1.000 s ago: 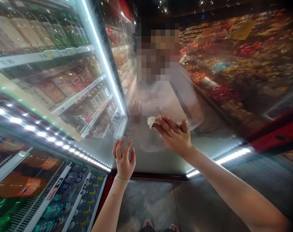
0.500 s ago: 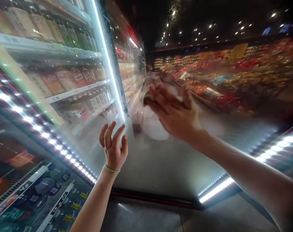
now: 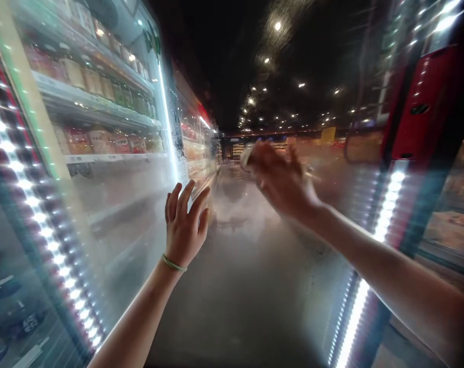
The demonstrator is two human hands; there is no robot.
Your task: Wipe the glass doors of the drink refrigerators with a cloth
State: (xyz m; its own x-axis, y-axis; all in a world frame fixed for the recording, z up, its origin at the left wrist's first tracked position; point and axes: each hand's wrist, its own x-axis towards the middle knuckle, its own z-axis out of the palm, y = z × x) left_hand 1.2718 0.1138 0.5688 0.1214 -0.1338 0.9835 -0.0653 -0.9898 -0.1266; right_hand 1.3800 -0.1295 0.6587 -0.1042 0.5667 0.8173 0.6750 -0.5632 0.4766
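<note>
Reaching forward with 2 bare hands, the person stands before a fogged glass refrigerator door [image 3: 120, 225] in a dimly lit supermarket aisle. The right hand [image 3: 281, 179] is blurred by motion and sits higher than the left, to the right of the door's misted patch. Its fingers [image 3: 289, 163] are bent inward and pinch a small pale wad of cloth or tissue [image 3: 247, 156]. The blur hides which of the 2 it is, and only the wad's tip shows, just past the fingertips at the hand's left edge.

The left hand [image 3: 185, 225] is open and holds nothing, its palm turned toward the door and its 4 fingers [image 3: 182, 197] and thumb loosely spread and slightly curled. Whether they touch the glass, I cannot tell. A thin green wristband [image 3: 173, 263] circles the left wrist.

Behind the upper part of the door, bottled drinks [image 3: 101, 87] stand in rows on white shelves [image 3: 97, 99]. A strip of white LED lights [image 3: 36, 214] runs along the door's left side, and a second LED strip [image 3: 358, 301] runs well to its right, below a red panel [image 3: 419, 102].
</note>
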